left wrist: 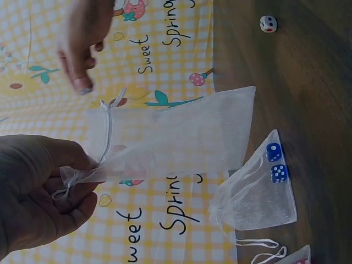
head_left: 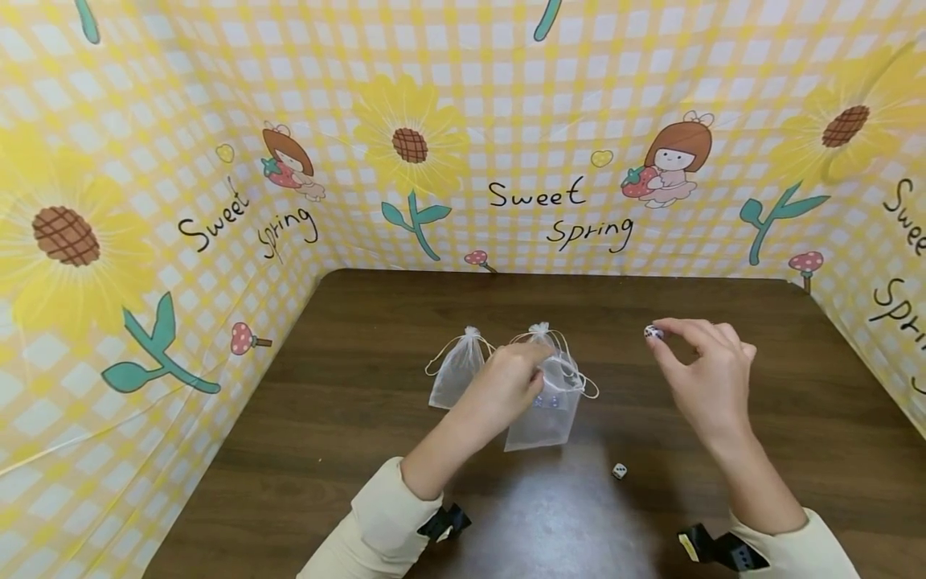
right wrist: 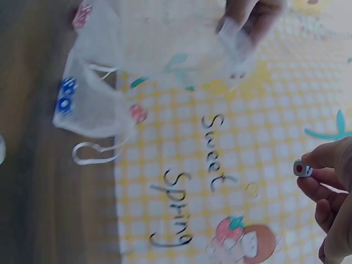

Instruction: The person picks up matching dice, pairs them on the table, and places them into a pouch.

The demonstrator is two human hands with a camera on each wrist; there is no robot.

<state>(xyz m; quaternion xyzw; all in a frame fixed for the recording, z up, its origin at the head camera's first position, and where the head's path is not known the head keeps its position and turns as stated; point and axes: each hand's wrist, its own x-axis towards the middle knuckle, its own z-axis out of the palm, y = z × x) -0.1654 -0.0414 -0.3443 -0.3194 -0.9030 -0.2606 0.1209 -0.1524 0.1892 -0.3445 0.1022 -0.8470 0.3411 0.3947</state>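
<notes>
My left hand [head_left: 506, 378] pinches the rim of a sheer white drawstring pouch [left wrist: 181, 137], which hangs upright with its mouth spread. Over to the right, my right hand [head_left: 712, 378] holds a white die [right wrist: 301, 168] between thumb and fingertips, apart from the pouch. A second white die [head_left: 620, 471] lies on the table, nearer the front. Behind the held pouch is another sheer pouch [left wrist: 258, 203] with blue dice [left wrist: 279, 173] in it, its neck drawn together. Left of these stands a third pouch [head_left: 452, 378]; red dice [right wrist: 82, 14] show through it in the right wrist view.
The dark wooden table [head_left: 325, 466] reaches back to a yellow checked cloth [head_left: 535, 104] with flowers and lettering, which walls in the back and both sides. Loose white cords [right wrist: 91, 154] trail from the blue dice's pouch. Each wrist wears a black strap [head_left: 443, 523].
</notes>
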